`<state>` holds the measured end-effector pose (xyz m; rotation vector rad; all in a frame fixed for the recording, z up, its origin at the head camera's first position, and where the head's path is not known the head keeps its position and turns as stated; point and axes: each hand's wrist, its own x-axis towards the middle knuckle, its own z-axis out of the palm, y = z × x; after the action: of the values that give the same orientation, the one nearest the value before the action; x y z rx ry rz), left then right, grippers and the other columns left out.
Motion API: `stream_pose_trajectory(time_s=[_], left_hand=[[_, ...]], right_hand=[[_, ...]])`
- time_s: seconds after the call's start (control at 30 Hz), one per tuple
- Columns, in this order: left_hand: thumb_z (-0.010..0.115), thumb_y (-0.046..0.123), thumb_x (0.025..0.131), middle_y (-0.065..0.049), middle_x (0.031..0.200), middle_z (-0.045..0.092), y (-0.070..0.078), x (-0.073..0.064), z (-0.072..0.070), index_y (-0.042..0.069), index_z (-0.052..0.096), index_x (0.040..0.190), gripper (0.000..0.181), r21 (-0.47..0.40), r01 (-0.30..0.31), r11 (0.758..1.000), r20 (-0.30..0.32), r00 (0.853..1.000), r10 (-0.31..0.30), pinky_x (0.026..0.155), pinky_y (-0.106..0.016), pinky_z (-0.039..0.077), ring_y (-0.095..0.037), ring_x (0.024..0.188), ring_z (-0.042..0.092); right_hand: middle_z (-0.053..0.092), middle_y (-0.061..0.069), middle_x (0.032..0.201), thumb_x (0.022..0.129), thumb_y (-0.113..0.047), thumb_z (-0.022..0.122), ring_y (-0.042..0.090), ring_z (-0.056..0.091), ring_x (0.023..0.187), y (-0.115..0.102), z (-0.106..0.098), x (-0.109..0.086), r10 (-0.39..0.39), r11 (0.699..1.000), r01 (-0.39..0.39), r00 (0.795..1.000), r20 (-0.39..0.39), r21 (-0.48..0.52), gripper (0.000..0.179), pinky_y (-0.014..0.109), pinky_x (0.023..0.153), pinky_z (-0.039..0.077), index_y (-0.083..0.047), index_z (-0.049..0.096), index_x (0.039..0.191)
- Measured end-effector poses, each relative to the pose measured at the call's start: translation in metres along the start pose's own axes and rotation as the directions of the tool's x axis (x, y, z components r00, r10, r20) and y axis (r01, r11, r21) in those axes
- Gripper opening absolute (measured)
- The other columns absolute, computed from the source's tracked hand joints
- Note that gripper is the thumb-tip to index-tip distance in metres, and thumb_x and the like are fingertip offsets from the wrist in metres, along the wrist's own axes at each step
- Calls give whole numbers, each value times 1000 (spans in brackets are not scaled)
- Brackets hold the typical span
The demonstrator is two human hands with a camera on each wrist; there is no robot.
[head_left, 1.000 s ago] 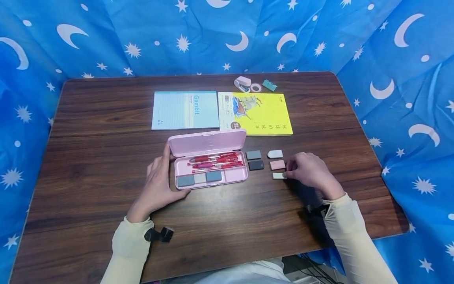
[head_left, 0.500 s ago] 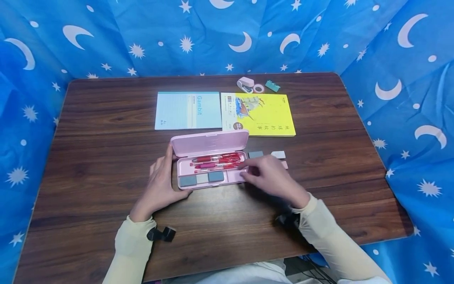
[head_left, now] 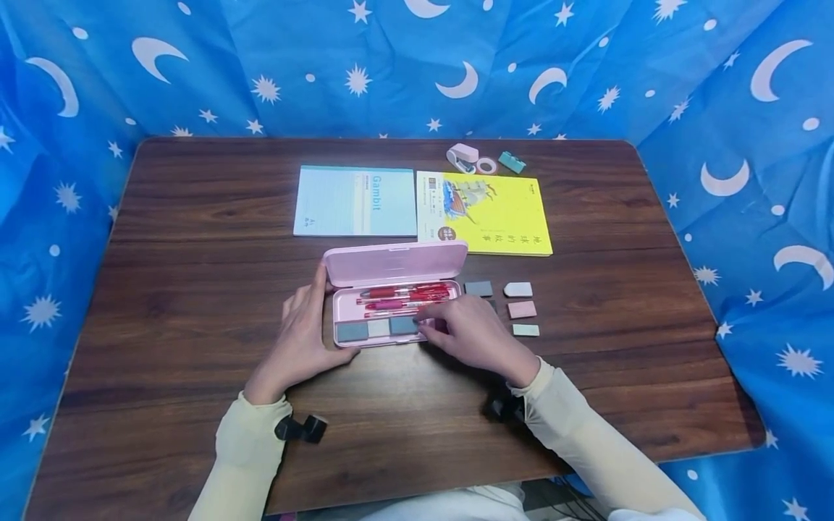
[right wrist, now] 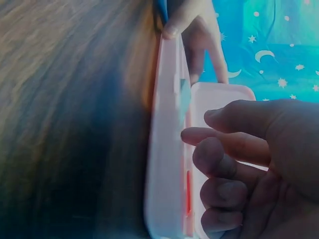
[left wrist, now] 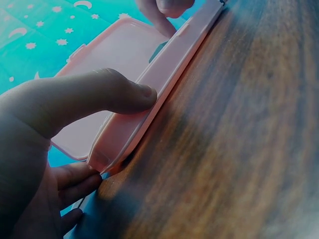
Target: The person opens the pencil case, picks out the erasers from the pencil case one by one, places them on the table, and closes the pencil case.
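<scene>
A pink pencil case (head_left: 395, 266) lies with its lid raised, several red pens (head_left: 384, 293) in its back part. Along the front compartment sit a grey eraser (head_left: 352, 332), a whitish eraser (head_left: 378, 328) and a blue-grey eraser (head_left: 402, 325). My left hand (head_left: 300, 347) grips the case's left end; in the left wrist view the thumb (left wrist: 132, 97) presses its front wall. My right hand (head_left: 478, 333) is over the case's right end, fingertips right at the blue-grey eraser. The right wrist view shows its index finger (right wrist: 199, 134) extended and a gap to the thumb.
Right of the case lie a grey eraser (head_left: 478, 289), a white eraser (head_left: 518, 289), a pink eraser (head_left: 522, 310) and a pale green eraser (head_left: 525, 330). Behind are a blue notebook (head_left: 355, 202), a yellow book (head_left: 508, 217), a stapler (head_left: 462, 156), tape roll (head_left: 486, 166) and teal clip (head_left: 512, 162).
My right hand has left the pale green eraser on the table and moved left over the pencil case to its front compartment. The left hand keeps its grip on the case.
</scene>
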<state>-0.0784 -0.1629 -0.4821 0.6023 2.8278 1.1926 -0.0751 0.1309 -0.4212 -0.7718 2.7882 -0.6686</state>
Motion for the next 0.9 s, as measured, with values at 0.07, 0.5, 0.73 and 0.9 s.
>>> stream_pose_trajectory(time_s=[0.07, 0.5, 0.73, 0.9], left_hand=[[96, 35, 60, -13, 145, 47, 0, 0, 0, 23, -10, 162, 148, 1, -6, 1000, -1, 1000, 6, 110, -59, 19, -32, 131, 37], [96, 35, 59, -12, 142, 48, 2, 1, 0, 23, -9, 163, 148, -2, -7, 1000, -3, 1000, 7, 110, -58, 19, -31, 130, 38], [96, 35, 60, -14, 143, 48, 2, 0, -1, 22, -9, 163, 147, -6, -4, 1000, -1, 1000, 4, 111, -59, 18, -32, 130, 38], [96, 34, 60, -14, 143, 48, 3, 0, -1, 22, -9, 163, 147, -1, 1, 1000, 4, 1000, -1, 111, -59, 19, -32, 131, 37]], right_hand=[[68, -8, 78, 92, -25, 74, 8, 49, 59, 0, 1, -1, 3, 1000, -3, 1000, -4, 3, 20, 25, 54, 38, -17, 78, 109], [59, -12, 64, 92, -23, 72, 7, 47, 55, -1, 9, 0, -4, 997, -4, 995, -96, -79, 10, 27, 53, 37, -17, 79, 95], [56, -11, 60, 91, -24, 72, 6, 44, 51, -8, 15, 1, -27, 989, 8, 992, -124, -150, 9, 25, 46, 30, -16, 77, 91], [56, -10, 60, 91, -24, 73, 7, 42, 51, -7, 14, 2, 29, 993, -43, 992, -125, -111, 11, 25, 48, 29, -16, 80, 94]])
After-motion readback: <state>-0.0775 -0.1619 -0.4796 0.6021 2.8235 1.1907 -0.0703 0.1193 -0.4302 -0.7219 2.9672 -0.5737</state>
